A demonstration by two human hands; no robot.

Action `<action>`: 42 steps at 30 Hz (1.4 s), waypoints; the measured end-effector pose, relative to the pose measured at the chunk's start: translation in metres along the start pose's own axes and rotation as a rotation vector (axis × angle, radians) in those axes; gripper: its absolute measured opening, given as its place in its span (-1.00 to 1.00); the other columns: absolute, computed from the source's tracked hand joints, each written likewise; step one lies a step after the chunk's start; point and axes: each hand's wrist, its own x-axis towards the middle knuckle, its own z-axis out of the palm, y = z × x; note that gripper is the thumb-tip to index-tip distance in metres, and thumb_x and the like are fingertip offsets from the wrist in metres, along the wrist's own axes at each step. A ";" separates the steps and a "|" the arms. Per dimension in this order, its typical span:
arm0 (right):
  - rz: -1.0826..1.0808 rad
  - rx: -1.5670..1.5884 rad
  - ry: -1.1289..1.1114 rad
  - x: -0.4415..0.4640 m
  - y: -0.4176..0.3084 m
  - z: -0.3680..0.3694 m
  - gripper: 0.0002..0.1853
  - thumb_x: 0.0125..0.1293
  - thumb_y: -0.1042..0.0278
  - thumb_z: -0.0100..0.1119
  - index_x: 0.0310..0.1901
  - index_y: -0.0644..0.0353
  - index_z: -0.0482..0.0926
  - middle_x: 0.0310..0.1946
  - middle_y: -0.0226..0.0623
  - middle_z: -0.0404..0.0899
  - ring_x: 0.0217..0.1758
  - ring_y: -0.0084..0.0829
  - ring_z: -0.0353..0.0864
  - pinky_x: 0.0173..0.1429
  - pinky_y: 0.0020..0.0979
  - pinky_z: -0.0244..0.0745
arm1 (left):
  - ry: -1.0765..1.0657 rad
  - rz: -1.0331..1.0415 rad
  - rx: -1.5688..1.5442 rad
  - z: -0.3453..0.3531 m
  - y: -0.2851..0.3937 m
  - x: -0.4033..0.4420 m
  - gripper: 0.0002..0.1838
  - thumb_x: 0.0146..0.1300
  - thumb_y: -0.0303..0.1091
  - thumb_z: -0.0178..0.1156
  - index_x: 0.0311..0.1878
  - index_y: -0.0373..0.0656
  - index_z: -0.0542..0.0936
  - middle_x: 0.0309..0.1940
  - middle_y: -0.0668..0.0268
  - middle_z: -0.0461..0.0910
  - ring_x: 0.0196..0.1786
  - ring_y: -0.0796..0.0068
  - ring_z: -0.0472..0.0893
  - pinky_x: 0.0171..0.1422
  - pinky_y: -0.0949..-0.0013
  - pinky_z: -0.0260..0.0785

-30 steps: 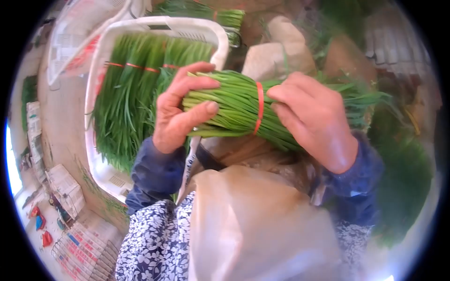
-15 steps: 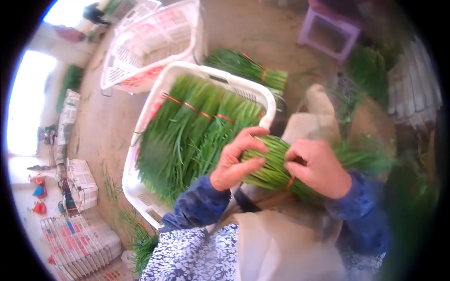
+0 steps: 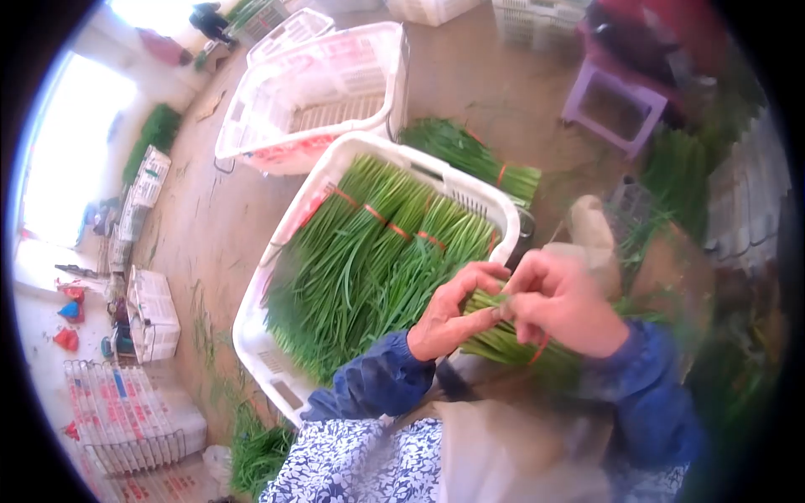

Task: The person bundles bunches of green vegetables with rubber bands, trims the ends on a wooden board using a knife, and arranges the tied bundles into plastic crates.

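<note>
The left hand [image 3: 453, 314] is gripping the green bundle [image 3: 495, 342] near its pale stalk ends, thumb and fingers curving around it, apparently steadying the stalks. The right hand [image 3: 566, 306] is resting over the same bundle, its fingers bunching beside the left thumb; whether they are pinching anything cannot be told. The bundle is lying above the apron [image 3: 503, 448], beside the white basket [image 3: 247, 333], with a red band [image 3: 540, 348] girdling it, presumably keeping it compact. Inside the basket, banded bundles [image 3: 373, 251] are lying side by side, stalk ends pointing one way, seemingly for close packing.
</note>
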 end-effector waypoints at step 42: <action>-0.457 -0.836 0.104 -0.015 0.039 -0.035 -0.83 0.17 0.48 0.26 -0.20 0.32 0.65 -0.36 -0.14 0.60 -0.34 -0.29 0.59 -0.23 -0.35 0.46 | 0.252 -0.113 -0.298 0.013 -0.003 0.007 -0.67 0.34 -0.44 0.18 0.12 -0.36 0.59 -0.12 0.22 0.68 -0.10 0.53 0.65 0.07 0.44 0.50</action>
